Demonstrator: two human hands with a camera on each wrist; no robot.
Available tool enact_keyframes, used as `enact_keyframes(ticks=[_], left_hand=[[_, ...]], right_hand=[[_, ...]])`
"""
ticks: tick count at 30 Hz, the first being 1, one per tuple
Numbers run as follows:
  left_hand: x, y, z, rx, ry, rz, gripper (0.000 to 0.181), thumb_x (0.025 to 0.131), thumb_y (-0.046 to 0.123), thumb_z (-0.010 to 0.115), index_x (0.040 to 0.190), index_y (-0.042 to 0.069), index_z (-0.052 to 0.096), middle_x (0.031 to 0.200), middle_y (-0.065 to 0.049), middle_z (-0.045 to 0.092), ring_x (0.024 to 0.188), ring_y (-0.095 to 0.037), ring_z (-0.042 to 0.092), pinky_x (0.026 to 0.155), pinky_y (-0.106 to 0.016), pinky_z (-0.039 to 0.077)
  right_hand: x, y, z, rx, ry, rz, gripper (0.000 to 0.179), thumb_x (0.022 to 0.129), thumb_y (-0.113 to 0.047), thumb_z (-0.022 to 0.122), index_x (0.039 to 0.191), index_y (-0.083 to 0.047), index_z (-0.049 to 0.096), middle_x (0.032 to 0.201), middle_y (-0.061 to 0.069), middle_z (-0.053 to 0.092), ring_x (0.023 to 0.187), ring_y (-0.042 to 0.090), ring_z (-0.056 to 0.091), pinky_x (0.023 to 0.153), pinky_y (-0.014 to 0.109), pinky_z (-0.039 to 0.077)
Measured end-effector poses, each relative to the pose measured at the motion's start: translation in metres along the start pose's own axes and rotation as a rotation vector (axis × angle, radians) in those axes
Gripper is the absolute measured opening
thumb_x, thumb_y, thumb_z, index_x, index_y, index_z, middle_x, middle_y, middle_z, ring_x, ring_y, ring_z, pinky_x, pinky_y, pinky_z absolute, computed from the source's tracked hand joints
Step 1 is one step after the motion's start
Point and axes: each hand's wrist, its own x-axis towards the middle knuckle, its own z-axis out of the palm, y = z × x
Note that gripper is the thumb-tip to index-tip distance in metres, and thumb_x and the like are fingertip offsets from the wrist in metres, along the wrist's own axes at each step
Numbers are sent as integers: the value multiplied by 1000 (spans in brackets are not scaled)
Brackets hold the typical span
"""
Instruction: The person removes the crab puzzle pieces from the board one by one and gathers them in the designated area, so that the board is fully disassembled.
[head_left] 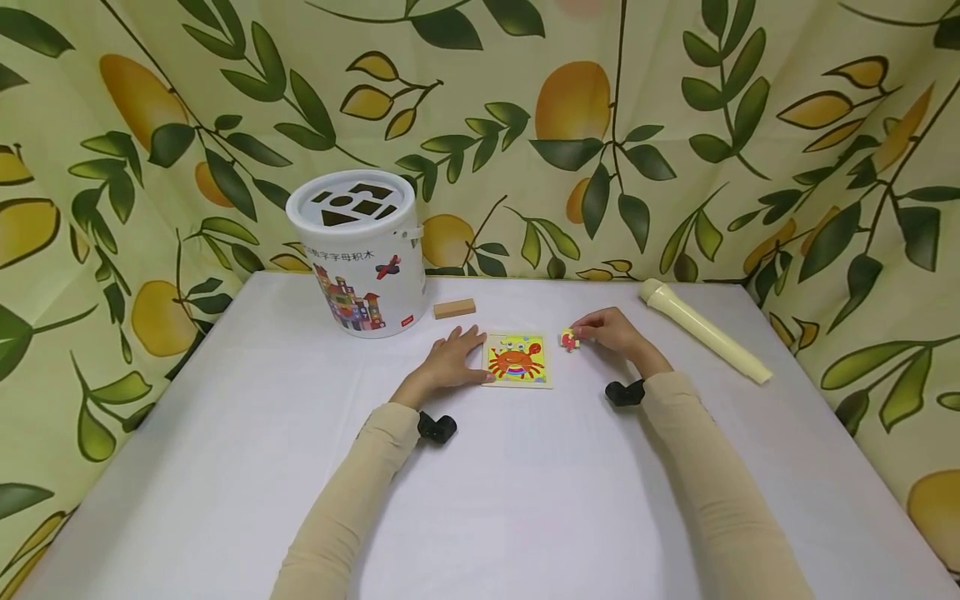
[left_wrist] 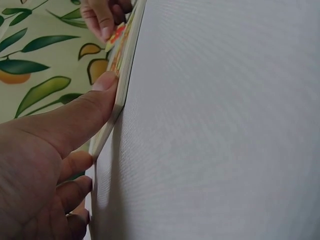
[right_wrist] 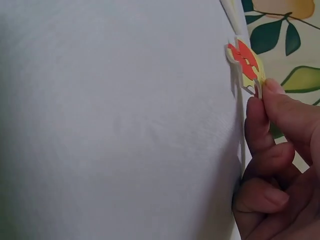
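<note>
A square crab puzzle [head_left: 516,360] in a pale wooden frame lies on the table. My left hand [head_left: 447,363] rests along its left side, its thumb on the lower left corner and its forefinger near the upper left one. In the left wrist view the thumb [left_wrist: 92,110] lies straight against the frame's edge, with the other fingertips beside it. To the right of the puzzle, my right hand [head_left: 617,335] pinches a small red and yellow puzzle piece [right_wrist: 246,61] between thumb and forefinger. The piece's knobbed outline points away from the hand.
A white block bucket [head_left: 363,258] with shape holes in its lid stands at the back left. Beside it lies a wooden block [head_left: 454,309]. A cream microphone-shaped object [head_left: 705,330] lies at the right. Patterned cloth [head_left: 495,150] hangs behind the white table [head_left: 517,492].
</note>
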Motion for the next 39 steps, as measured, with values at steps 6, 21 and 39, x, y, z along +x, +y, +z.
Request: enact_keyframes(ticks=[6,21,39], left_hand=[[-1,-1,1,-11,-2,-6,79,78,43,68,144,16,32,154,-5,19,143,-29,8,114,-49,8],[-2,-1,-3,-22,1,-8,80,78,42,69,144,15,31,154,-5,18,143,-29,7,114,-49,7],[1,-2,-1,4,0,0,79,79,44,68,144,16,32,154,-5,20,143,-28,9,114,-49,10]], right_hand=[[2,-4,7,-53,26,-24,27,89,-20,61,105,1,67,107,17,65,89,19,51,72,23,39],[8,-5,9,-97,28,-53,22,88,-18,61,100,-2,69,100,14,65,86,21,49,72,27,39],[13,-61,50,-97,-77,-229,17,85,-15,64,99,-7,69,79,5,56,67,17,45,55,24,39]])
